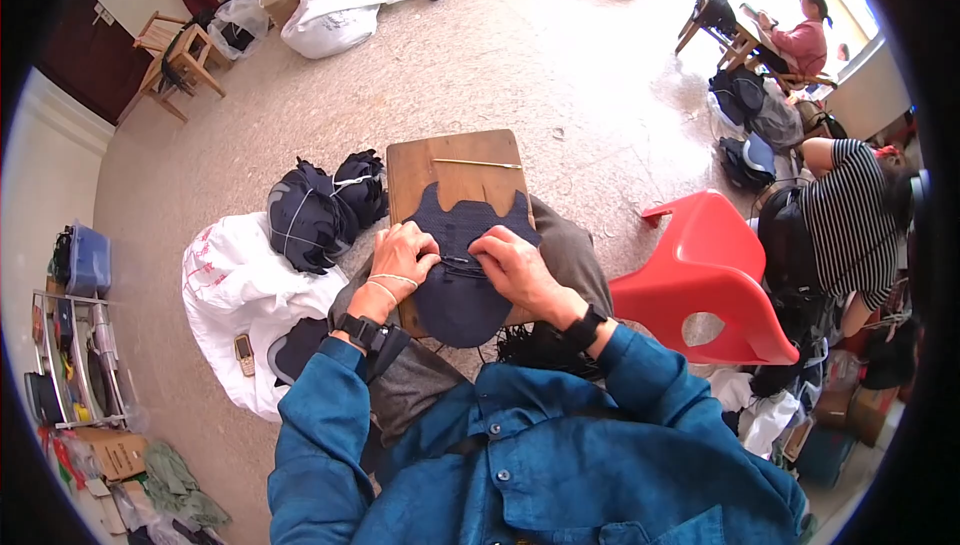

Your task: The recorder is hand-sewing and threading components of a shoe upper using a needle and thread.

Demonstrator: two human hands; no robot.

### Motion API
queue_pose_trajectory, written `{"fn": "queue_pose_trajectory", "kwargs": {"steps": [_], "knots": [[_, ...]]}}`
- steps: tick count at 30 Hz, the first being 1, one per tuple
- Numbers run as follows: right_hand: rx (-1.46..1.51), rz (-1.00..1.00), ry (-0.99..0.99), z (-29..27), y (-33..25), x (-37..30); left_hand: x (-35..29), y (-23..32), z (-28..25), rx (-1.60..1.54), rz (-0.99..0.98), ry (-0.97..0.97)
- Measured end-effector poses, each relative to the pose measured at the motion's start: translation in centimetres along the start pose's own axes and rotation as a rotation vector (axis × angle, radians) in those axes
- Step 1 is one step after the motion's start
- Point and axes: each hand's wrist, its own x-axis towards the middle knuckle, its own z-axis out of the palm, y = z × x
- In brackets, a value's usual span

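Observation:
A flat navy fabric piece (462, 310), shaped like an opened shoe upper with two prongs at its far end, lies on a small wooden stool top (410, 163) before me. Dark cord (458, 263) runs across its middle. From the left, my left hand (402, 253) is closed, thumb and forefinger pinching at the cord. My right hand (518, 267) is closed too, its fingertips bent down on the cord and fabric at the right; what exactly they grip is partly hidden. A thin tan stick (475, 163) lies across the stool's far part.
Tied bundles of dark pieces (305, 213) rest on a white sack (225, 275) at left, with a mobile phone (244, 355) on it. A red plastic chair (705, 265) stands right, near a person in a striped top (850, 230). A wooden chair (185, 60) stands far left.

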Motion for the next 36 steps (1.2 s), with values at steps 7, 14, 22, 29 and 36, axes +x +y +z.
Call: {"fn": "queue_pose_trajectory", "kwargs": {"steps": [7,14,22,29,36], "knots": [[0.133,0.153,-0.08,2.6,2.1,-0.1,-0.3,0.0,1.2,-0.082,-0.063,0.01],[-0.076,-0.035,-0.063,3.4,1.7,0.8,0.0,0.1,1.8,-0.139,-0.155,-0.005],[-0.264,-0.063,-0.15,3.0,1.9,0.7,-1.1,-0.2,1.4,-0.406,-0.133,0.112],[-0.245,-0.033,-0.21,3.2,0.7,0.7,-1.5,-0.2,2.1,-0.364,-0.075,0.133],[-0.382,-0.06,-0.278,3.3,1.0,1.9,-1.6,-0.2,2.6,-0.326,-0.041,0.14]]}}
